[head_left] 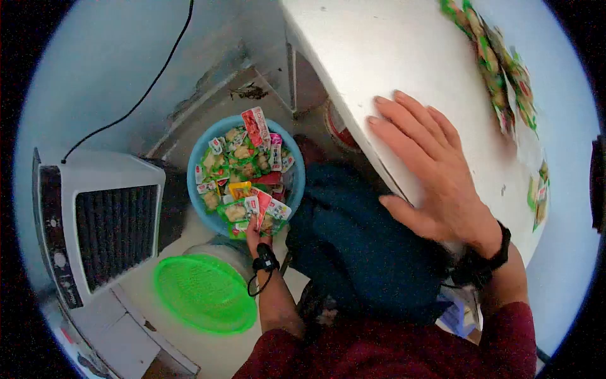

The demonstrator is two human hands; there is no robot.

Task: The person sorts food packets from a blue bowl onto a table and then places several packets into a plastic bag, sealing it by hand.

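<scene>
Below the surface's edge, the left hand [257, 232] reaches into a blue basin [193, 165] heaped with snack packets [243, 167]; its fingers are buried among them, grip impossible to tell. A green basket [205, 294] lies just beside its wrist. The right hand [435, 180] rests flat, fingers spread, on the white surface [366, 50].

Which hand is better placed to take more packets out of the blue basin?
Probably the left hand: it is among the packets in the blue basin. The right hand lies flat on the white table.
</scene>
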